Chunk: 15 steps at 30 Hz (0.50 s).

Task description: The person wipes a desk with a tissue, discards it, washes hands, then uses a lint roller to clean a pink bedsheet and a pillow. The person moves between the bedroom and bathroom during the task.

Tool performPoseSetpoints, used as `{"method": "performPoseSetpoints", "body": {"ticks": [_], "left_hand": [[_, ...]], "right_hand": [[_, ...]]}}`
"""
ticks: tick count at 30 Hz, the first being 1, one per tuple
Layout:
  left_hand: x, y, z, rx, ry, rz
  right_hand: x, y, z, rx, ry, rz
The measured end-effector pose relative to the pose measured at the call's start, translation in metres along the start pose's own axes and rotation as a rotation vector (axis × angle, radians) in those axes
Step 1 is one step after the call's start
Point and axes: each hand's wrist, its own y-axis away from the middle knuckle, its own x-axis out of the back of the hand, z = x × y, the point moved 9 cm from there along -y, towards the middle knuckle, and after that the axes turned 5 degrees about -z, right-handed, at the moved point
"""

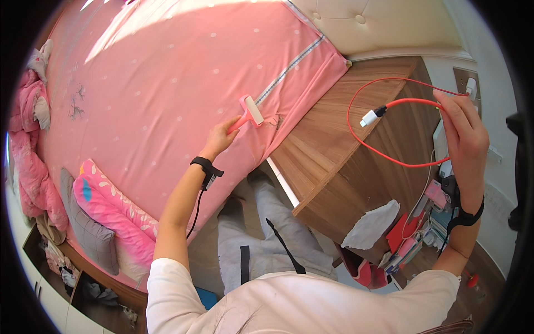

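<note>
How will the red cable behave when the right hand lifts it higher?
Probably floppy: the red cable already sags in a loose loop below the right hand. It looks thin, so likely light. Its white plug hangs free and may swing.

both arms outstretched, left hand [219,136] and right hand [464,133] closed

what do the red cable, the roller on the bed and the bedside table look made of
Red cable: likely rubbery plastic, as it bends in a loose loop; white hard-looking plug. Roller: pink handle looks like smooth plastic; white head unclear, maybe paper. Bedside table: wood or wood-look laminate, brown grain lines, matte.
</note>
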Motion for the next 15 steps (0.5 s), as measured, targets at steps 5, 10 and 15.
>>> {"method": "performPoseSetpoints", "body": {"ticks": [5, 10, 15], "left_hand": [[0.028, 0.069, -0.050, 0.040, 0.056, 0.055], [0.038, 0.120, -0.075, 0.045, 0.363, 0.119], [0.017, 0.133, -0.064, 0.191, 0.566, 0.119]], "right_hand": [[0.003, 0.077, 0.047, -0.163, 0.309, -0.236], [0.013, 0.168, 0.133, -0.344, 0.571, -0.369], [0.004, 0.251, 0.182, -0.588, 0.652, -0.373]]}}
